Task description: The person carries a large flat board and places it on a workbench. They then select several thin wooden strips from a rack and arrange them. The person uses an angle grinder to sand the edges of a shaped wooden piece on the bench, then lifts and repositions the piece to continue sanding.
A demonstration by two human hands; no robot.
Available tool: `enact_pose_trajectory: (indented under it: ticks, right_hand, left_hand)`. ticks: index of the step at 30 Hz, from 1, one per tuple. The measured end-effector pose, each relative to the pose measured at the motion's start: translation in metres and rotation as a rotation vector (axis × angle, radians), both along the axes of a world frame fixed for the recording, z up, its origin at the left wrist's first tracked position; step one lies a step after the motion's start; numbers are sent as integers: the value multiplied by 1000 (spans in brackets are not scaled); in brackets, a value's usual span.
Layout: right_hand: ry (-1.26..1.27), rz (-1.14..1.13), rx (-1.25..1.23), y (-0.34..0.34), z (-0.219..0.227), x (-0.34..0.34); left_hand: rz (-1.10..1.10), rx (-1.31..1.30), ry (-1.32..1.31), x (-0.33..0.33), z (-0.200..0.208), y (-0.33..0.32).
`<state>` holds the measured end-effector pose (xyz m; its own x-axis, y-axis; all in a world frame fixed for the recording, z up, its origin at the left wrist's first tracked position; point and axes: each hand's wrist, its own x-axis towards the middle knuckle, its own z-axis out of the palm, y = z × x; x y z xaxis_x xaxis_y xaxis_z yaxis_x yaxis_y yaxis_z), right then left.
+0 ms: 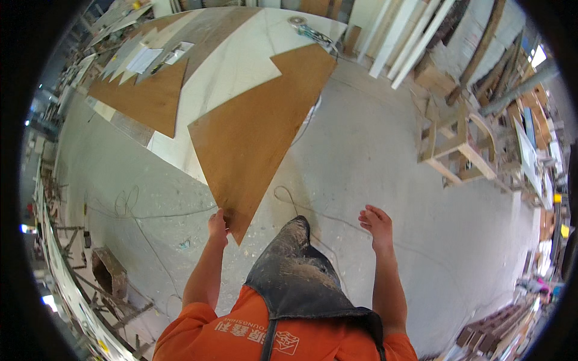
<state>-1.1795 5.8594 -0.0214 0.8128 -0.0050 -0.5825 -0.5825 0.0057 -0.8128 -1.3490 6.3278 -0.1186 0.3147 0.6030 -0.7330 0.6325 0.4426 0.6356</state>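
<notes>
A large brown wooden board (259, 123), cut to a point at its near end and notched at its far end, lies across the worktable and juts past its near edge toward me. My left hand (218, 226) is closed on the board's left edge close to that point; some of its fingers are hidden by the board. Out to the right, over the floor, my right hand (376, 224) is held in the air, fingers loosely bent and nothing visible in them. A second brown board (147, 99) with a jagged edge rests on the table's left part.
Papers (144, 60) lie on the worktable (211, 87), and an angle grinder (310, 30) sits at its far right. Cables (159, 215) trail over the floor around my feet. A wooden frame (460, 147) stands at right, with long planks (415, 39) leaning behind. A hollow box (109, 272) is at lower left.
</notes>
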Motion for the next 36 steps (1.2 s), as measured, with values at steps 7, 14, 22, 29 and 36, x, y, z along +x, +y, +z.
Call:
enact_pose_trajectory:
  ticks: [7, 14, 22, 29, 36]
  right_hand:
    - [72, 179, 190, 51, -10, 166]
    - [203, 300, 257, 128, -79, 349]
    - [450, 152, 325, 273, -121, 466]
    - [534, 161, 250, 259, -79, 497]
    - [751, 508, 395, 223, -21, 521]
  left_hand:
    - [379, 116, -26, 41, -44, 12]
    - [472, 215, 98, 65, -24, 20]
    - [570, 429, 508, 47, -35, 18]
    - [628, 523, 641, 110, 57, -69]
    - [555, 490, 852, 31, 112, -210]
